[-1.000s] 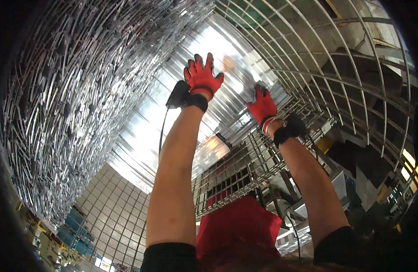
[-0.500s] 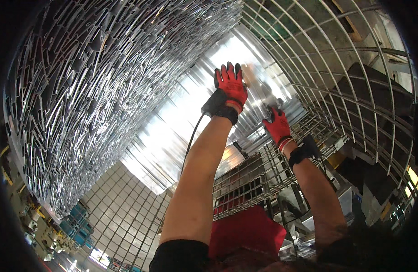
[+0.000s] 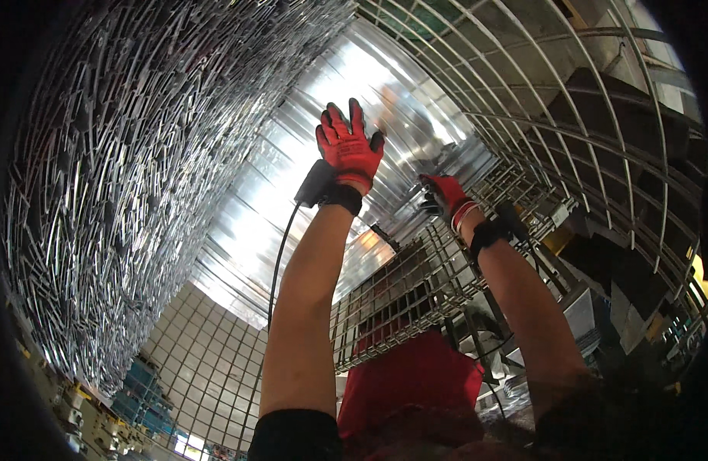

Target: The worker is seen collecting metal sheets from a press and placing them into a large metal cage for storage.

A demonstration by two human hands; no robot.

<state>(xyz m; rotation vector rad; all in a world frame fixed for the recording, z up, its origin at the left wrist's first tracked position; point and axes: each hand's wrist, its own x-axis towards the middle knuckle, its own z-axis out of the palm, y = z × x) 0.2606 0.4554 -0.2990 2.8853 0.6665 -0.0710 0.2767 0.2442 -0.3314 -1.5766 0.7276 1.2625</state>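
Observation:
A bright layer of long, shiny metal strips (image 3: pixel 281 173) lies side by side inside a wire mesh cage. My left hand (image 3: pixel 349 150), in a red glove with black fingertips, is spread flat over these strips, its palm toward the metal. Nothing shows in its grasp. By the near right edge of the layer is my right hand (image 3: pixel 448 196), gloved the same way. Its fingers are curled in toward the metal, and what they hold, if anything, is hidden. Both wrists wear black straps, and a cable runs down from the left one.
A tall stack of metal pieces (image 3: pixel 131 177), ends showing, rises along the left. Wire mesh panels (image 3: pixel 577 138) stand on the right, with more mesh (image 3: pixel 208 361) at the near left and a folded mesh edge (image 3: pixel 408 307) in front of me. Red cloth (image 3: pixel 408 384) hangs below.
My view has shifted a little. The left hand's thumb has swung out to the side, fingers still spread. The right hand's fingers have turned leftward and curled in.

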